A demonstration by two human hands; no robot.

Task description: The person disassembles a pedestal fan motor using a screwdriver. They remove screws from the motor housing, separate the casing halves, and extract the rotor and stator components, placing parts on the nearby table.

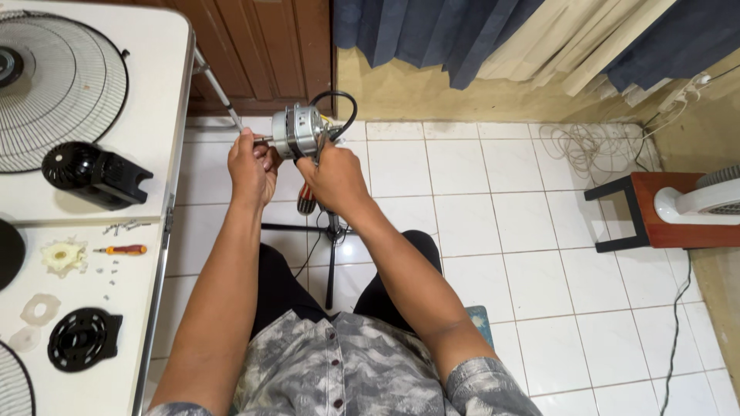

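**Fan motor held up over the tiled floor**

Your left hand (250, 166) closes its grip on the shaft end of the silver fan motor (299, 132), held in the air beyond your knees. Your right hand (333, 179) is clamped on a red-handled screwdriver (307, 200) just beside the motor's body. On the white desk (154, 92) to your left lie a wire fan guard (62, 85), a black housing (96, 175) and a small orange screwdriver (123, 249).

- Shirt (339, 370): short-sleeved, grey camouflage-like mottled print in light and dark grey patches.
- Front placket: small dark round buttons (337, 360) in a vertical row.
- Sleeves: hems end above the elbows; forearms bare.
- Trousers (281, 289): black, plain.
- Left hand (253, 166) and right hand (333, 179): no gloves, rings or watch visible.
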